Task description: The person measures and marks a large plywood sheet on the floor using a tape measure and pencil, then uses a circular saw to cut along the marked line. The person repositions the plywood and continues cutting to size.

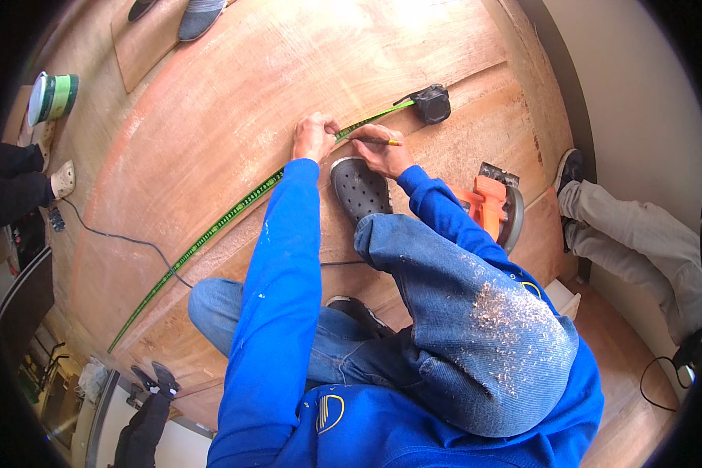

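The right hand (385, 158) grasps a pencil (384, 142); the left hand (314, 139) touches green tape (245, 202), its grip unclear to me. Contents of the green tub (59, 96) are hidden.

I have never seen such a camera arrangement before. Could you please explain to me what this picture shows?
There is no robot: you see a person's left hand and right hand, both bare. A wide camera worn on the head looks down, so straight edges bend near the rim.

The right hand holds a pencil. The left hand is at a long green tape; whether it grips or only presses, I cannot tell. The tape comes from a black case and runs across the wooden surface. An orange tool sits to the right; a dark cable lies to the left.
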`<state>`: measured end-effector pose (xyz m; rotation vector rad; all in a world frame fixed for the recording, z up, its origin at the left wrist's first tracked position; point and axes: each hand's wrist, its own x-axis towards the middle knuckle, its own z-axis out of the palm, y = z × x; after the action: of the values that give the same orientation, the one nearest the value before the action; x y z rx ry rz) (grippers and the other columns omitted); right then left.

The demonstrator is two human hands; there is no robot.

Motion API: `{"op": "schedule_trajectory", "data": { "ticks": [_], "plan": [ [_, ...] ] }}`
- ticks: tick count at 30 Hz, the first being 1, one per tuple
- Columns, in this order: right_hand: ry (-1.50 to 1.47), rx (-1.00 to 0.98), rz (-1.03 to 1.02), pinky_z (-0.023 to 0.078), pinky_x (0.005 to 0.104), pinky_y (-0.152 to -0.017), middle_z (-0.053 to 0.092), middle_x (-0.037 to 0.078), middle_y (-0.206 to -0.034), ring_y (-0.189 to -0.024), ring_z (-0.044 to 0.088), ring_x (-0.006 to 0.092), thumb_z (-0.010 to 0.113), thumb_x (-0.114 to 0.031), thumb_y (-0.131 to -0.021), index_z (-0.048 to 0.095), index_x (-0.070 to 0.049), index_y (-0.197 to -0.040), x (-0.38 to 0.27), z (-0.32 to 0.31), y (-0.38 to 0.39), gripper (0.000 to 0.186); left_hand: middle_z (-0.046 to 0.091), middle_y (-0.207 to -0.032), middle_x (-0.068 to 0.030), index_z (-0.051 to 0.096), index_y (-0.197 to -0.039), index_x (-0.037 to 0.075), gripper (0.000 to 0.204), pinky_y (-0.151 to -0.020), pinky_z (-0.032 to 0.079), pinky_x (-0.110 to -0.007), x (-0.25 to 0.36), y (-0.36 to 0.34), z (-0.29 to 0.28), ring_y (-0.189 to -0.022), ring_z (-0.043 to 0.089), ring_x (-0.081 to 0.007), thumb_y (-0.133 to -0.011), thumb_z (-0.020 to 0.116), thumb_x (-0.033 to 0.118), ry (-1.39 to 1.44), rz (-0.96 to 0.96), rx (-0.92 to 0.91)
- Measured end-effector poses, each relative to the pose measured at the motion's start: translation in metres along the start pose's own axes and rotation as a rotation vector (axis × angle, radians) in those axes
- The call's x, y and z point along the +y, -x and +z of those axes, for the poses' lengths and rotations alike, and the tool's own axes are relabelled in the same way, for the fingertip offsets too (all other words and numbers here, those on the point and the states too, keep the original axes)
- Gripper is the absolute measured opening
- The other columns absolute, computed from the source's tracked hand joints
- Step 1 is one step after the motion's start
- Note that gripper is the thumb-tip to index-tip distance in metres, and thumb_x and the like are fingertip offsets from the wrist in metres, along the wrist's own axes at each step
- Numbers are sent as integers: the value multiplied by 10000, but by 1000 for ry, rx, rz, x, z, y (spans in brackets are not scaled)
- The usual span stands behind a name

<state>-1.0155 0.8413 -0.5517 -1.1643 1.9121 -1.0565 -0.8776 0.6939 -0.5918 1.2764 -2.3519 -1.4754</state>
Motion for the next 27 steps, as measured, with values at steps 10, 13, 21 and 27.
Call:
{"op": "schedule_trajectory", "data": {
  "ticks": [10, 13, 21, 27],
  "plan": [
    [32, 11, -22, 573, 414, -806, 742, 155, -930, -895, 718, 342, 724, -139, -873, 742, -58, -981, -1, 2, -1, 136, 744, -837, -131, 790, -864, 78, 211, -792, 585, -381, 1, 0, -1, -833, 739, -275, -720, 695, -43, -36, 9, 6],
    [54, 2, -46, 575, 411, -811, 743, 154, -932, -899, 719, 340, 718, -138, -877, 743, -62, -988, 0, 2, 0, 137, 747, -842, -128, 791, -866, 79, 212, -798, 586, -380, 1, -1, -1, -836, 739, -274, -723, 691, -42, -38, 1, 11],
    [22, 4, -3, 575, 411, -810, 745, 147, -931, -891, 719, 338, 712, -154, -881, 739, -65, -995, -1, 3, 1, 147, 749, -851, -144, 791, -889, 62, 224, -788, 583, -387, 2, 0, -1, -844, 743, -281, -730, 678, -47, 13, -34, -6],
    [65, -12, 24, 579, 386, -827, 752, 145, -948, -903, 733, 287, 701, -153, -897, 744, -47, -1020, 3, 5, 1, 168, 747, -849, -150, 788, -886, 60, 226, -776, 583, -384, 5, 2, -2, -839, 742, -284, -730, 671, -55, -7, -18, 2]
  ]
}}
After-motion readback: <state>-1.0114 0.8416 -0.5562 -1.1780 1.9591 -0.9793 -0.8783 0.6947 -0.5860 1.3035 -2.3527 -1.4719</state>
